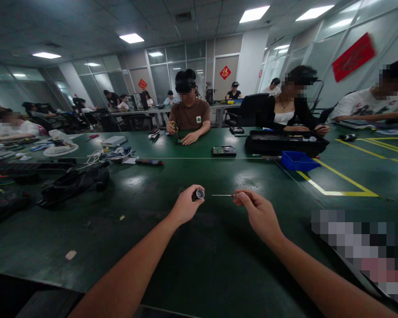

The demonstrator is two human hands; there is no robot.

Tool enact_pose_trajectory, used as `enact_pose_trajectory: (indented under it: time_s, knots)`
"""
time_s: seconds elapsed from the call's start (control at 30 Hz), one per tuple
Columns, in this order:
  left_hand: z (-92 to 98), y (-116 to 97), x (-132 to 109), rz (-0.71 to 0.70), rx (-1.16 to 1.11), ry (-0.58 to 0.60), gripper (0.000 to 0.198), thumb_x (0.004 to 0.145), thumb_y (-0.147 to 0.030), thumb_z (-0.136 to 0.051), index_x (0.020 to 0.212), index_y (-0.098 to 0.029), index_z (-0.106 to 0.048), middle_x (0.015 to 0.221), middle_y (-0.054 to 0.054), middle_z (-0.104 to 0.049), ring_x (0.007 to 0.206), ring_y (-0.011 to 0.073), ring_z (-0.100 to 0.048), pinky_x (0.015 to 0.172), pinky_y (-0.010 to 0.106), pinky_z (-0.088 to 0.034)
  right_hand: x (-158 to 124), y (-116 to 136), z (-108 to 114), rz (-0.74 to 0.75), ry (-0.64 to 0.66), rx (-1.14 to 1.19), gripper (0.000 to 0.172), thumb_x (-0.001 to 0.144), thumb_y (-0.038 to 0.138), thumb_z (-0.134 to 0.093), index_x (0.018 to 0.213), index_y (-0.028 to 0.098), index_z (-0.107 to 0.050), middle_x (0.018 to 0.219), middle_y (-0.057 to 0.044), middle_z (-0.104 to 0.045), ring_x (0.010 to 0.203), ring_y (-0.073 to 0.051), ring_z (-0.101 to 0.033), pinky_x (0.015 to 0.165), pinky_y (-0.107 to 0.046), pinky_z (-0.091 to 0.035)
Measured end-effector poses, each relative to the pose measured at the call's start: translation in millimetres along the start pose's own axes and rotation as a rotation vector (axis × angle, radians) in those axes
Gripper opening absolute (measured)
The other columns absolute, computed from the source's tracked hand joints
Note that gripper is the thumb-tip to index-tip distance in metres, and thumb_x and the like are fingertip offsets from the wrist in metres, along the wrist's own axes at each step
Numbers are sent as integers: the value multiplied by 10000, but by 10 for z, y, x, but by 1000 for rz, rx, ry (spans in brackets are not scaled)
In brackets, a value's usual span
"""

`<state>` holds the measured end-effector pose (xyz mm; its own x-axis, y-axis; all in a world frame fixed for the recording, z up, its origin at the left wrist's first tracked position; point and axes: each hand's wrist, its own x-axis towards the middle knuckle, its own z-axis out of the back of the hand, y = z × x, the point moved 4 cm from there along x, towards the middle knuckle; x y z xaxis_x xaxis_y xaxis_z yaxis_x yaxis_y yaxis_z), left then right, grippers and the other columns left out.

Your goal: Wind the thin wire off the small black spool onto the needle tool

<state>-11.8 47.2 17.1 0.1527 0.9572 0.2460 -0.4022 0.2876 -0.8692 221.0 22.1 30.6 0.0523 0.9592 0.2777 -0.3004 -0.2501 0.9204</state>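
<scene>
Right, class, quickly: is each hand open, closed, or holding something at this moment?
Left hand: closed on a small round part.
Right hand: closed on a thin screwdriver, tip pointing toward that part.

We see a big green surface (219, 176) with yellow lines (338, 193). Glass walls (166, 75) stand behind, red signs (353, 56) hang, and ceiling lights (132, 38) shine.
</scene>
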Motion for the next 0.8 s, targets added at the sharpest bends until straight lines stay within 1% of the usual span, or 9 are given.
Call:
enact_pose_trajectory:
  time_s: [0.07,0.17,0.3,0.43,0.5,0.6,0.67,0.73,0.8]
  knots:
    - [-20,-2,-9,-51,5,15,343,774,-124,-685,1098,-237,-672,1140,70,-667,1089,263,-592,993,424,-401,-27,53,7,29,-6,18,360,895,498,-542,1037,201,-688,869,-70,-742,836,-234,-699,804,-399,-529]
    - [-67,-14,-33,-89,29,38,380,781,-137,-708,1138,-264,-688,1178,64,-671,1125,265,-588,1029,440,-381,-64,100,-28,54,48,49,345,894,495,-546,1030,209,-683,855,-60,-741,834,-230,-700,798,-391,-533]
    - [-105,-41,-53,-109,87,35,395,765,-176,-751,1145,-268,-698,1158,69,-688,1100,276,-601,1038,464,-368,-76,84,-71,53,69,39,336,890,496,-551,1012,209,-677,859,-59,-742,828,-231,-702,779,-381,-529]
    - [-97,-90,-58,-150,116,43,408,763,-174,-754,1158,-265,-700,1144,70,-690,1072,271,-608,992,441,-407,-75,92,-56,60,47,-34,338,897,495,-536,1012,212,-680,849,-50,-737,807,-224,-693,728,-350,-511]
    - [-88,-122,-64,-179,131,56,410,766,-169,-751,1162,-263,-700,1148,70,-688,1070,267,-607,978,429,-416,-79,115,-35,60,42,-104,352,896,516,-533,963,215,-703,787,-38,-725,733,-212,-676,655,-324,-486]
    - [-86,-158,-78,-213,154,85,391,787,-197,-743,1170,-259,-699,1151,76,-686,1066,267,-606,967,430,-422,-86,157,6,59,14,-227,406,879,568,-542,797,215,-724,634,-19,-668,563,-179,-602,546,-299,-416]
    - [-90,-165,-84,-221,174,98,389,800,-221,-738,1185,-257,-692,1153,78,-685,1063,266,-608,959,428,-428,-88,181,18,81,10,-267,412,877,569,-547,765,215,-726,593,-12,-644,523,-170,-574,529,-297,-400]
    - [-91,-161,-83,-213,206,98,394,801,-223,-739,1190,-251,-686,1153,72,-686,1058,258,-612,958,421,-434,-90,195,7,126,40,-257,355,890,519,-550,857,216,-732,669,-21,-683,593,-185,-618,569,-301,-435]
    - [-89,-160,-78,-207,236,97,395,798,-208,-742,1187,-242,-683,1153,60,-687,1060,243,-616,965,407,-438,-95,194,-24,183,97,-232,284,906,440,-542,958,218,-711,812,-38,-725,724,-205,-665,649,-312,-477]
